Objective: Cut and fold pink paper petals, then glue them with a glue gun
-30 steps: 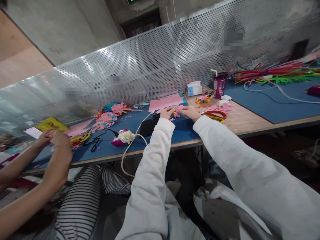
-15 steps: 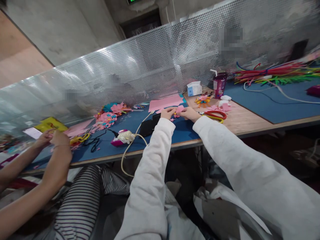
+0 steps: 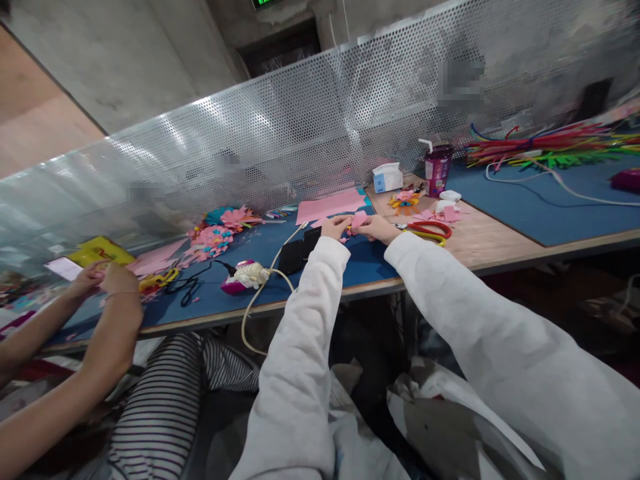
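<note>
A small piece of pink paper (image 3: 359,219) is held between my two hands, a little above the blue table mat. My left hand (image 3: 336,228) is closed at its left edge, fingertips pinched together. From the other side my right hand (image 3: 379,229) pinches it too. Tiny pink and yellow bits show under the fingers, too small to make out. Scissors with red and yellow handles (image 3: 430,231) lie just right of my right hand. Behind my hands is a larger sheet of pink paper (image 3: 330,205). A black phone-like object (image 3: 293,256) rests left of my left wrist.
Pink paper flowers (image 3: 213,241), a purple-and-white glue gun (image 3: 244,276) and its cable lie to the left. A purple cup (image 3: 438,172), tissue pack (image 3: 388,179) and orange paper flower (image 3: 404,201) stand at the right back. A co-worker's hands (image 3: 107,275) work at far left. A perforated metal screen (image 3: 300,127) borders the table.
Both hands stay in nearly the same place, with the pink paper slightly shifted between the fingers. The whole view has moved a little.
</note>
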Demonstrator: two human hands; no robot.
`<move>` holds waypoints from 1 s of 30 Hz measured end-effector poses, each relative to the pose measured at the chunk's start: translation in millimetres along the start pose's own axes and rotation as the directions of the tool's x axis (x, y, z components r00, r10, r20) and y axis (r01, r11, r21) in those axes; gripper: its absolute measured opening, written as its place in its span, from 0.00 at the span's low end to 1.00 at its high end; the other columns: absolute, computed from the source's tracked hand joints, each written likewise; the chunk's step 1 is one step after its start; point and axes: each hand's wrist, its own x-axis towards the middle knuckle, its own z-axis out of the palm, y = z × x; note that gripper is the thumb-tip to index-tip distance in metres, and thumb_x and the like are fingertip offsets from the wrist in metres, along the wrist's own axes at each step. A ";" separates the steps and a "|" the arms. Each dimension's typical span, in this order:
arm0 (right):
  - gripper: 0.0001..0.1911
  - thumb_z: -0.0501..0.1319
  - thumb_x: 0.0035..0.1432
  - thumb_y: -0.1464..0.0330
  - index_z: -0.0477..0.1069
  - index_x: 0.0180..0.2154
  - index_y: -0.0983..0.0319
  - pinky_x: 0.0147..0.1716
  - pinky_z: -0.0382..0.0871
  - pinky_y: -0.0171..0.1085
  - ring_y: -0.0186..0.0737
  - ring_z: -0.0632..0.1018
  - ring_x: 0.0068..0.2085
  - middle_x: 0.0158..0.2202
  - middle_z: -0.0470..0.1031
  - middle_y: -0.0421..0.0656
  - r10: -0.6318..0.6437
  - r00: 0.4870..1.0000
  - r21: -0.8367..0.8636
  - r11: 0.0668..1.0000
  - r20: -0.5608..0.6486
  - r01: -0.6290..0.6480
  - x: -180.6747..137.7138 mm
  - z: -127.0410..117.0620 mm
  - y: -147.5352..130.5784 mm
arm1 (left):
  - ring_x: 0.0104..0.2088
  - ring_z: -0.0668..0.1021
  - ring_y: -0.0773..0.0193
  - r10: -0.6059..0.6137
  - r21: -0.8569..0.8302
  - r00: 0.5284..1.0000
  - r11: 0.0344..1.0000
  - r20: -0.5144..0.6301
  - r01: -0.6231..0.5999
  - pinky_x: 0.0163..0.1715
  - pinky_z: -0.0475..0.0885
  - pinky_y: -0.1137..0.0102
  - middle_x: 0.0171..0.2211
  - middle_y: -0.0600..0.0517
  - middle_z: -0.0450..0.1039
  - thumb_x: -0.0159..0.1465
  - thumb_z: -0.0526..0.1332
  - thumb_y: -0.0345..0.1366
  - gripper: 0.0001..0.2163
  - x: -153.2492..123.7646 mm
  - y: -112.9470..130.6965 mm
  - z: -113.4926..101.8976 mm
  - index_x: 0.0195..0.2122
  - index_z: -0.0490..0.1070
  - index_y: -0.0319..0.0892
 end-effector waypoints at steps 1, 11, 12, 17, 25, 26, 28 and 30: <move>0.12 0.67 0.45 0.65 0.69 0.23 0.66 0.12 0.43 0.28 0.22 0.51 0.14 0.13 0.52 0.29 -0.005 1.000 -0.001 1.000 0.001 0.005 0.1 -0.1 0.3 | 0.29 0.76 0.65 0.002 -0.009 1.000 1.000 -0.003 -0.002 0.36 0.74 0.68 0.26 0.51 0.77 0.42 0.70 0.40 0.14 -0.3 0.1 0.3 0.28 0.78 0.38; 0.12 0.67 0.48 0.66 0.66 0.22 0.65 0.11 0.45 0.27 0.22 0.53 0.14 0.12 0.52 0.29 0.007 1.000 -0.002 1.000 0.022 -0.007 -1.5 0.4 -1.3 | 0.28 0.76 0.66 -0.017 -0.003 0.999 1.000 -0.042 0.017 0.34 0.74 0.68 0.25 0.52 0.76 0.47 0.68 0.35 0.08 -5.6 6.7 3.1 0.28 0.77 0.38; 0.13 0.66 0.48 0.67 0.64 0.21 0.65 0.11 0.45 0.27 0.22 0.53 0.13 0.12 0.52 0.29 0.019 1.000 -0.001 1.000 0.011 -0.019 -1.6 0.9 -1.7 | 0.28 0.76 0.66 -0.012 0.004 0.999 1.000 -0.053 0.012 0.34 0.73 0.69 0.25 0.52 0.76 0.47 0.68 0.35 0.08 -6.0 7.3 3.2 0.28 0.77 0.38; 0.14 0.60 0.58 0.72 0.58 0.22 0.62 0.10 0.49 0.26 0.23 0.55 0.12 0.12 0.54 0.29 0.074 0.997 0.003 0.997 0.010 -0.074 -3.9 5.7 -7.9 | 0.29 0.77 0.67 0.000 -0.005 0.996 1.000 -0.091 0.000 0.32 0.73 0.70 0.25 0.52 0.75 0.49 0.67 0.34 0.07 -5.2 7.4 1.9 0.29 0.76 0.38; 0.16 0.51 0.65 0.70 0.61 0.23 0.63 0.10 0.52 0.27 0.26 0.59 0.11 0.11 0.59 0.33 0.057 0.998 -0.114 0.992 -0.041 -0.061 -4.9 8.0 -13.7 | 0.33 0.79 0.65 -0.058 -0.056 0.985 0.997 -0.160 0.050 0.32 0.72 0.72 0.28 0.50 0.76 0.51 0.65 0.33 0.06 0.0 4.0 -2.7 0.30 0.74 0.38; 0.16 0.51 0.65 0.71 0.61 0.23 0.63 0.10 0.53 0.27 0.26 0.59 0.11 0.11 0.59 0.34 0.043 0.998 -0.131 0.990 -0.046 -0.048 -4.2 7.2 -12.9 | 0.33 0.79 0.64 -0.059 -0.066 0.986 0.997 -0.155 0.049 0.32 0.72 0.71 0.28 0.49 0.76 0.50 0.65 0.33 0.07 -0.3 4.0 -2.6 0.30 0.73 0.38; 0.16 0.52 0.64 0.72 0.60 0.22 0.62 0.11 0.52 0.27 0.26 0.59 0.11 0.11 0.59 0.33 0.009 0.999 -0.143 0.990 -0.053 -0.017 -2.6 5.3 -10.8 | 0.33 0.79 0.63 -0.058 -0.079 0.988 0.996 -0.144 0.047 0.32 0.72 0.70 0.28 0.49 0.77 0.50 0.66 0.33 0.07 -1.3 4.4 -2.0 0.30 0.74 0.38; 0.15 0.54 0.63 0.72 0.59 0.22 0.62 0.12 0.52 0.28 0.26 0.59 0.12 0.11 0.58 0.32 -0.014 0.998 -0.151 0.989 -0.063 0.004 -0.7 3.6 -8.1 | 0.33 0.79 0.63 -0.065 -0.079 0.988 0.995 -0.140 0.054 0.32 0.72 0.70 0.28 0.49 0.77 0.50 0.66 0.33 0.07 -2.4 5.3 -1.2 0.30 0.73 0.38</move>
